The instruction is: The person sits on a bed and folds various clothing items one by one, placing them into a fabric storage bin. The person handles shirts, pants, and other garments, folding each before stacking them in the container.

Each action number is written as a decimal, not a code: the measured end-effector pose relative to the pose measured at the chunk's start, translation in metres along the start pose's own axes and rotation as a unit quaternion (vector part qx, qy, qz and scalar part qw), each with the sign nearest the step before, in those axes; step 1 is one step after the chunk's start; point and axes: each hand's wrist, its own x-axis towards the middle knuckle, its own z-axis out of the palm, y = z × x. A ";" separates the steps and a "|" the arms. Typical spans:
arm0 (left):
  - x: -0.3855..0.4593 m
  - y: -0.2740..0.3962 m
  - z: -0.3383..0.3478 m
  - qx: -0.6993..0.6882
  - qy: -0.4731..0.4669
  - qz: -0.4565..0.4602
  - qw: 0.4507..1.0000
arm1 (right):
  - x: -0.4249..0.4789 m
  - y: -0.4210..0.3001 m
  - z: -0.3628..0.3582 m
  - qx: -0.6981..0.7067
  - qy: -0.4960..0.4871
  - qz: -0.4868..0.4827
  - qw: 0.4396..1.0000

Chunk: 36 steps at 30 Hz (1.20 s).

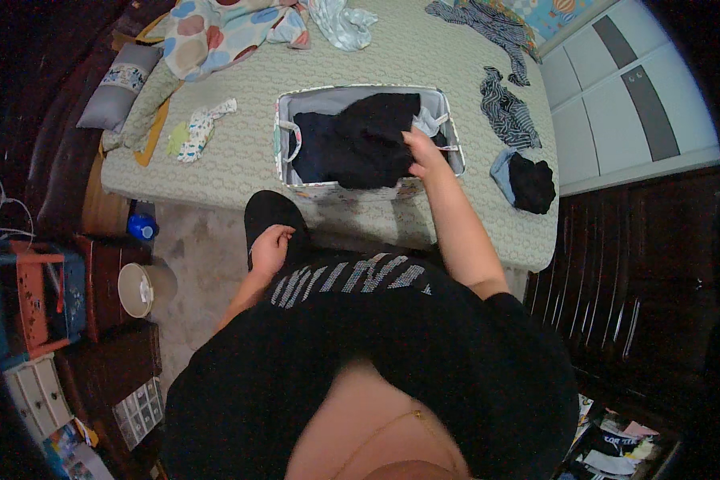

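A black garment [375,141] lies bunched across the top of a fabric laundry basket [283,163] on the bed. My right hand [425,155] grips the garment's right side, the thumb and fingers partly buried in the cloth. Dark navy cloth [312,147] fills the basket's left part, and a pale grey piece of cloth [427,122] shows at its right end. My left hand [271,247] rests on my black-clad leg [270,210], fingers curled together and nothing visible in them. The basket's left loop handle [297,143] hangs inward.
Striped garments [507,111] and a black-and-blue clothing bundle [531,183] lie on the bed [360,66] at right. Small printed baby clothes [201,133] lie at left, below a dotted blanket [204,42]. A beige bin [137,291] stands on the floor. Drawers [630,252] border the right.
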 end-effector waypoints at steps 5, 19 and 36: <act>0.002 -0.007 0.002 0.062 0.010 0.008 0.998 | 0.090 0.089 -0.032 -0.208 0.143 0.126 0.959; 0.012 -0.007 0.010 0.079 -0.019 0.033 0.996 | -0.036 0.055 -0.083 -0.385 0.318 -0.340 0.797; 0.038 -0.054 0.011 0.203 -0.154 -0.082 0.963 | -0.143 -0.044 -0.464 -0.492 0.693 0.045 0.525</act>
